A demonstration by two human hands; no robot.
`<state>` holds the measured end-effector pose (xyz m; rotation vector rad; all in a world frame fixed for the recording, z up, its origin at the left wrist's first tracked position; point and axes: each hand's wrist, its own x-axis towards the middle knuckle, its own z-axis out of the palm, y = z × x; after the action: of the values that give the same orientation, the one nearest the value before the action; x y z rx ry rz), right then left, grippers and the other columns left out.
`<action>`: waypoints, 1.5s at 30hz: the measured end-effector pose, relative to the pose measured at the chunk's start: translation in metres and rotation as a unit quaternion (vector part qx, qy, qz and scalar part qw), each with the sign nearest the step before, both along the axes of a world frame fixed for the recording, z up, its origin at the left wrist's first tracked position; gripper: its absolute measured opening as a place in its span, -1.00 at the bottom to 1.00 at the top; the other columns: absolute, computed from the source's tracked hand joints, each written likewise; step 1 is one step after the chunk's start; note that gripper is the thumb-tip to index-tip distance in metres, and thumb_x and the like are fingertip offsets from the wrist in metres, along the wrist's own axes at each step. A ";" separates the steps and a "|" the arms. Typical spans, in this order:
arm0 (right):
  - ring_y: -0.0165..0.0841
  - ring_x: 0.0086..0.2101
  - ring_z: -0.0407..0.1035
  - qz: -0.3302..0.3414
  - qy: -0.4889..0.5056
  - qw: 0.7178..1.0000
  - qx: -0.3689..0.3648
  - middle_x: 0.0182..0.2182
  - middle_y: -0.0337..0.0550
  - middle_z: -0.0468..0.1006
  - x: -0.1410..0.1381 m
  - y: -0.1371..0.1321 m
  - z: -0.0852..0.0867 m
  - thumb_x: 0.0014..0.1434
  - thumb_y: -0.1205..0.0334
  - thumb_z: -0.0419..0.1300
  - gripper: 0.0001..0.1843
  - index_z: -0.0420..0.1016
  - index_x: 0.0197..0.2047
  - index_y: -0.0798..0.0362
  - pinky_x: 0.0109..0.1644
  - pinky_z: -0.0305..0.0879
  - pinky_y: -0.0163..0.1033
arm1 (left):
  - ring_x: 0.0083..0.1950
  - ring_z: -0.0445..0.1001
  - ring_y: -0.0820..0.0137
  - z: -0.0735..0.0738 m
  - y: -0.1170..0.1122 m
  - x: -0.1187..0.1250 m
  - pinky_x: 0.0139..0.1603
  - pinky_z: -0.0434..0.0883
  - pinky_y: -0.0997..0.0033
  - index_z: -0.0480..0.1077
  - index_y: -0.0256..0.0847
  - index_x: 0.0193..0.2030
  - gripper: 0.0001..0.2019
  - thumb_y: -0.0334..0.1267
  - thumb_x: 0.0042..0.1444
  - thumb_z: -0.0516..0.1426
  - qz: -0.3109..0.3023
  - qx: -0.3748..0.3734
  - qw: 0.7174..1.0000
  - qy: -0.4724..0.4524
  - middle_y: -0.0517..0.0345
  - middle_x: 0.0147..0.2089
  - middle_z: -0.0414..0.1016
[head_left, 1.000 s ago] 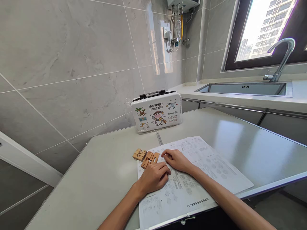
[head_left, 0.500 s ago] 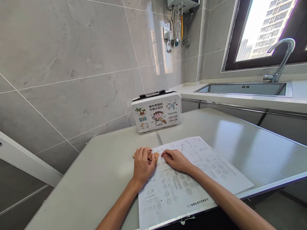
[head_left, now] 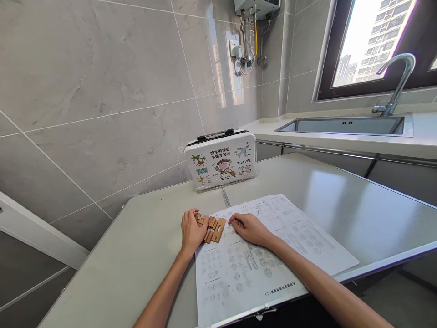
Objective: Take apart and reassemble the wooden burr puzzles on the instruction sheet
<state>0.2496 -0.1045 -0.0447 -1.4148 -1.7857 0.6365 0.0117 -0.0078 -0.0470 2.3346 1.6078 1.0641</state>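
Left hand (head_left: 193, 230) farther left — wooden pieces (head_left: 216, 235) barer

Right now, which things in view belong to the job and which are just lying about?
Probably the job:
notched brown wooden pieces, touched by the left hand
white printed paper sheet, under the right hand

Apparently just about:
white rectangular cartoon-print case, black handle
curved chrome faucet
rectangular steel sink
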 end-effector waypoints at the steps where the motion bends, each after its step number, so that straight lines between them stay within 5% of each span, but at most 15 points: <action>1: -0.33 -0.50 0.34 0.002 0.001 1.000 0.000 -0.53 -0.29 0.51 0.000 0.000 0.000 0.34 0.27 0.04 -0.72 0.60 -0.12 -0.01 -0.29 0.17 -0.25 | 0.14 0.43 0.03 -0.001 0.003 -0.002 0.19 0.38 -0.07 0.34 -0.17 0.05 -0.61 0.02 0.21 0.19 0.002 -0.014 1.000 -0.004 -0.10 0.09 0.44; 13: -0.34 -0.49 0.33 -0.004 -0.002 1.000 0.009 -0.53 -0.30 0.48 0.000 0.000 0.000 0.34 0.27 0.05 -0.73 0.60 -0.14 -0.01 -0.31 0.15 -0.25 | 0.14 0.47 0.01 -0.007 0.012 -0.007 0.21 0.37 -0.06 0.36 -0.18 0.04 -0.59 0.06 0.21 0.18 0.024 -0.015 0.999 0.019 -0.11 0.09 0.49; 37: -0.35 -0.50 0.32 -0.002 0.000 1.000 0.015 -0.52 -0.31 0.49 0.001 0.003 -0.006 0.33 0.29 0.06 -0.73 0.60 -0.13 -0.03 -0.31 0.15 -0.26 | 0.13 0.54 0.04 0.011 0.006 -0.011 0.09 0.45 0.14 0.38 -0.18 0.20 -0.46 0.03 0.16 0.27 0.064 -0.051 0.995 0.065 -0.06 0.08 0.60; 45: -0.33 -0.44 0.39 0.026 0.136 0.990 -0.036 -0.49 -0.24 0.57 0.001 0.005 -0.001 0.35 0.16 0.13 -0.77 0.59 -0.11 0.03 -0.29 0.25 -0.24 | 0.16 0.48 0.11 0.025 -0.018 0.005 0.18 0.45 0.12 0.34 -0.09 0.26 -0.49 0.01 0.24 0.26 -0.036 0.031 0.999 0.007 -0.03 0.14 0.51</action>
<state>0.2503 -0.0999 -0.0456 -1.2632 -1.6022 0.8842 0.0164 -0.0262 -0.0225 2.4241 1.5045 1.1013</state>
